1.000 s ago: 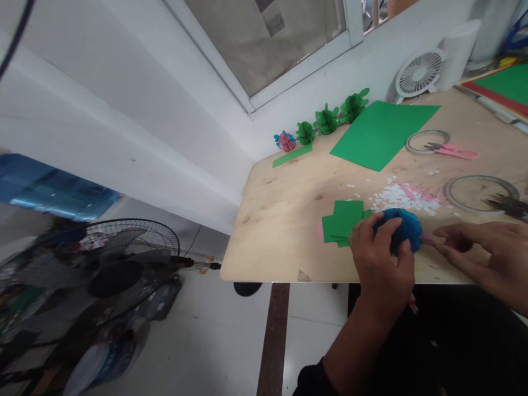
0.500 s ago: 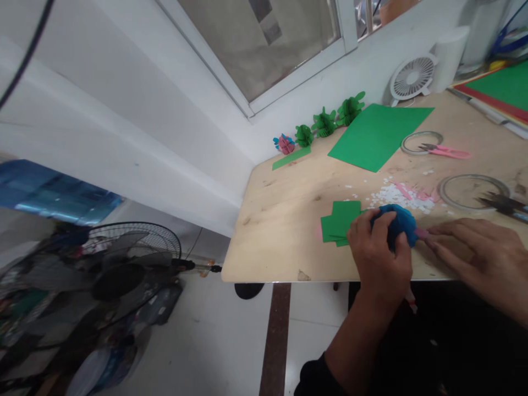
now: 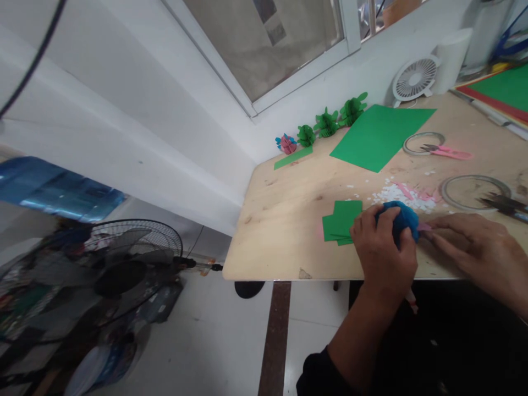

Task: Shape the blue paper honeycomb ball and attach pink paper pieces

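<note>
My left hand (image 3: 381,250) is wrapped round a blue paper ball (image 3: 402,217) near the front edge of the wooden table (image 3: 289,220). Beside it my right hand (image 3: 474,250) pinches a small pink paper piece (image 3: 424,226) against the ball's right side. A stack of small green paper squares (image 3: 342,220) lies just left of my left hand. White paper scraps (image 3: 394,195) and pink offcuts are scattered right behind the ball.
A large green sheet (image 3: 379,135) lies further back. Green paper shapes (image 3: 328,124) and a pink one (image 3: 286,144) line the wall. Tape rings (image 3: 474,190), pink scissors (image 3: 449,152) and a small white fan (image 3: 414,80) are to the right. A floor fan (image 3: 119,264) stands at left.
My right hand has slid left and closed in on the ball's side. My left hand keeps its grip on the ball and has barely shifted.
</note>
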Demonstrator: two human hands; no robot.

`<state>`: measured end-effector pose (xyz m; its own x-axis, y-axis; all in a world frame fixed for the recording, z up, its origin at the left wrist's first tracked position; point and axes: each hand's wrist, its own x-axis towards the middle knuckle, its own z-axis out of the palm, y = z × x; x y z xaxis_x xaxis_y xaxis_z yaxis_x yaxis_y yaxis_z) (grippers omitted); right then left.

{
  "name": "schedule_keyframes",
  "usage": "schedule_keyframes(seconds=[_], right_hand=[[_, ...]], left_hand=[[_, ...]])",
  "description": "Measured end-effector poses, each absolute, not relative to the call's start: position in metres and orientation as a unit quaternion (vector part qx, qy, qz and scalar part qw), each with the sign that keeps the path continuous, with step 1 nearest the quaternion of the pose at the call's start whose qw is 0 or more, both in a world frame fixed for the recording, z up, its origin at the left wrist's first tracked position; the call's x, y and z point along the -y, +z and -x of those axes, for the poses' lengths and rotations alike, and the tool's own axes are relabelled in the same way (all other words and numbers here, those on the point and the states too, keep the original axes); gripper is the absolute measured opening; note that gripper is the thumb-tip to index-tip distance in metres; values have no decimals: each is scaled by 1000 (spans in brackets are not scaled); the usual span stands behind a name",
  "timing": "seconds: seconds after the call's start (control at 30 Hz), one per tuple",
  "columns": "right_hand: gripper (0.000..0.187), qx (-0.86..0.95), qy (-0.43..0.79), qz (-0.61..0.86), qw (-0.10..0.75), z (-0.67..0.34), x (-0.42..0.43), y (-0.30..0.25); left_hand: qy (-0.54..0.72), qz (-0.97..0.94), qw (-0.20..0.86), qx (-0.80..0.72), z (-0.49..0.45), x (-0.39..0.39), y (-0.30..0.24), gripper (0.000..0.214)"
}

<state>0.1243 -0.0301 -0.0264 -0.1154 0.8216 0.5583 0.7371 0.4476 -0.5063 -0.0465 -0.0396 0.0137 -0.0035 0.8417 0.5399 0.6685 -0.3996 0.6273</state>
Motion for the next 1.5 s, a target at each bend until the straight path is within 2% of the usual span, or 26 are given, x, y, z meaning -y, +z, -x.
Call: schedule_keyframes(seconds=[0.43, 1.03, 1.23, 1.5], right_hand=[[39, 716, 125, 560, 398, -120, 28, -24], [43, 712, 117, 565, 400, -120, 27, -24], [35, 720, 105, 563, 392, -121, 27, -28], [37, 727, 79, 552, 400, -121, 27, -29]], left_hand=[[448, -705, 88, -543, 47, 40, 13, 34], [454, -707, 78, -537, 47, 41, 11, 33], [453, -707, 76, -538, 47, 41, 10, 33], [447, -708, 72, -541, 47, 41, 10, 33]])
